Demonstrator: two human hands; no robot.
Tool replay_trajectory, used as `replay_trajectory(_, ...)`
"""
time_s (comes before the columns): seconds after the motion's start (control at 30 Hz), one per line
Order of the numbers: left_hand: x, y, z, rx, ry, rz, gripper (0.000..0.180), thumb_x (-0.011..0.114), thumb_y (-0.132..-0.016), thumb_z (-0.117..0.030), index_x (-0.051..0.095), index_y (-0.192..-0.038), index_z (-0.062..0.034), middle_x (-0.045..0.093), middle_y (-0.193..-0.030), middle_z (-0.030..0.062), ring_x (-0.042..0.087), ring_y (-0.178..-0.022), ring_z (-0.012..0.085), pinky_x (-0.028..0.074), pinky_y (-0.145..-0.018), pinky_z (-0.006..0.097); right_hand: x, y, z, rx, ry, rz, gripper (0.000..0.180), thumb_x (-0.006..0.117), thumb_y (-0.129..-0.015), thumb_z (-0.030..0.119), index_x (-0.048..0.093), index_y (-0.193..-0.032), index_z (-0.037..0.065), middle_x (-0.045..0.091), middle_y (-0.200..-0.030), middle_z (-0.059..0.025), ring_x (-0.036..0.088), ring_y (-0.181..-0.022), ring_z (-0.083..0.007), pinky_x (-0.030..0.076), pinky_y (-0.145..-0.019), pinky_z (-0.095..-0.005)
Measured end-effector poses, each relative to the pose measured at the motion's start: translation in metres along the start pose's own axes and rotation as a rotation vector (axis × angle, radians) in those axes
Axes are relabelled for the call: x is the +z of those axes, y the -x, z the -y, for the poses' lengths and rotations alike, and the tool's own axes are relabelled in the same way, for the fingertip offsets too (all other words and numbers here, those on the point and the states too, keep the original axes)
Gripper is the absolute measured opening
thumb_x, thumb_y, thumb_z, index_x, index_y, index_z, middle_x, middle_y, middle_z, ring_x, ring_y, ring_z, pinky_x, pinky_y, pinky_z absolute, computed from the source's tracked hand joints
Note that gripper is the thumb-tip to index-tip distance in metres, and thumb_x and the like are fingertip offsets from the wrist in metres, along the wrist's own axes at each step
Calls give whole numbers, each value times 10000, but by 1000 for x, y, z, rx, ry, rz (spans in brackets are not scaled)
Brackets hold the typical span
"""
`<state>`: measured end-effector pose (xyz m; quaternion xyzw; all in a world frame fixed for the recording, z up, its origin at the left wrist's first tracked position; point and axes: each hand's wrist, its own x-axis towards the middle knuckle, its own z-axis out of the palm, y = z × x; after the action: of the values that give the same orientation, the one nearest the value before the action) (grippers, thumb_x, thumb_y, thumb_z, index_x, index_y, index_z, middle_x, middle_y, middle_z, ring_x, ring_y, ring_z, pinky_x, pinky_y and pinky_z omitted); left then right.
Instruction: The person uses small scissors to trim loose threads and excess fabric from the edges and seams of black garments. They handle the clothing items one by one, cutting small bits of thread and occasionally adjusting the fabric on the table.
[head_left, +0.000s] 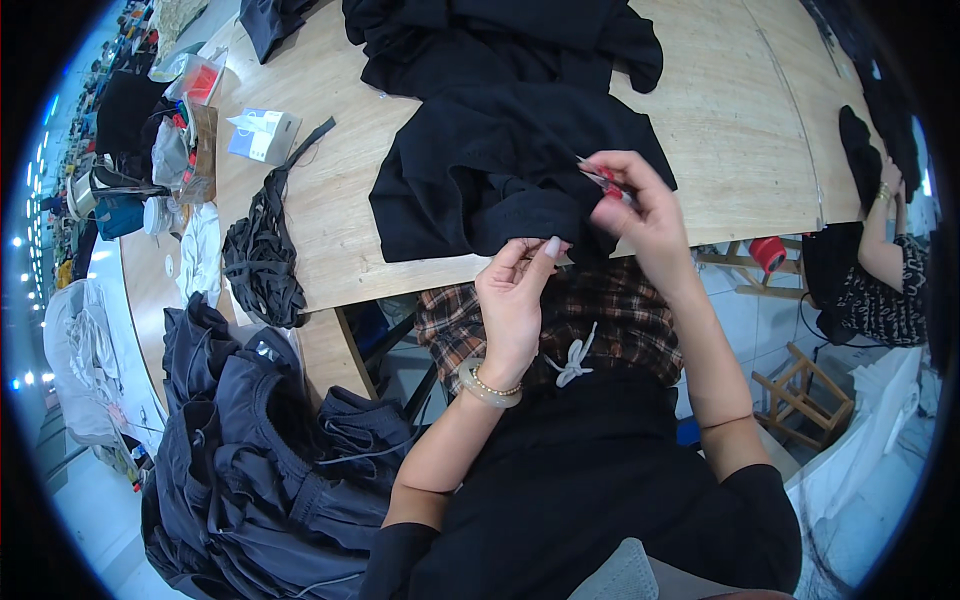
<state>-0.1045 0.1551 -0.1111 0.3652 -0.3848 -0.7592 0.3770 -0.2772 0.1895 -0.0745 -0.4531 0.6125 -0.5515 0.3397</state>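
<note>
A black garment (430,170) lies spread on the wooden table, its near edge at the table's front. My left hand (515,290) pinches the near edge of that garment between thumb and fingers, with a bracelet and a bangle at its wrist. Above the cloth, to the right, my right hand (640,205) is closed around small red-handled thread snips (606,181), their metal tips pointing to the upper left. The snips are apart from the edge that my left hand pinches. Some of the fabric near my left fingertips is hidden by them.
More black garments (500,40) are heaped farther back. On the left are a tissue box (264,136), a bundle of black strips (265,250) and dark garments piled (270,450) beside me. At right stand wooden stools (806,396), and another person's arm (880,225) rests on dark cloth.
</note>
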Motion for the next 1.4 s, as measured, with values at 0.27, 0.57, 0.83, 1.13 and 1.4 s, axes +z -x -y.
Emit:
replay_trajectory(0.27, -8, -6, 14, 201, -284, 26, 153, 636, -979, 4, 712, -1108, 31, 711, -1005, 41, 609, -845, 64, 494, -807, 216, 29, -32, -26, 138, -23, -200, 257, 757, -913, 216, 688, -817, -13, 591, -646, 42, 505, -633, -12, 354, -548, -229)
replay_trajectory(0.57, -81, 24, -24, -440, -1158, 442, 330, 582, -1024, -261, 747, -1078, 20, 723, -806, 39, 629, -681, 102, 506, -654, 274, -7, -1, -27, 249, -300, 61, 269, 573, -1042, 217, 698, -981, -14, 638, -766, -33, 588, -725, -98, 461, -672, -241)
replay_trajectory(0.83, -104, 20, 19, -633, 220, 112, 818, 265, -1056, -630, 544, -1361, 77, 637, -1287, 163, 598, -1208, 237, 495, -1023, 383, 41, 56, -20, -510, 746, 360, 467, 687, -737, -4, 696, -1185, 129, 685, -1198, -147, 618, -1191, -345, 489, -971, -457)
replay_trajectory(1.13, -96, 14, 38, -624, 705, 119, 835, 370, -975, -734, 553, -1320, 4, 626, -1309, 139, 593, -1228, 272, 433, -1115, 438, 50, 68, -21, -381, 691, 550, 496, 714, -746, 20, 665, -1235, 90, 534, -1434, -170, 521, -1335, -317, 455, -1071, -437)
replay_trajectory(1.4, -67, 16, 20, -488, 966, 264, 898, 414, -917, -788, 484, -1456, -74, 508, -1505, 118, 435, -1417, 269, 275, -1198, 568, 16, 50, 18, -208, 213, 64, 429, 573, -814, -179, 669, -1185, 12, 673, -1183, -162, 673, -1116, -295, 541, -930, -349)
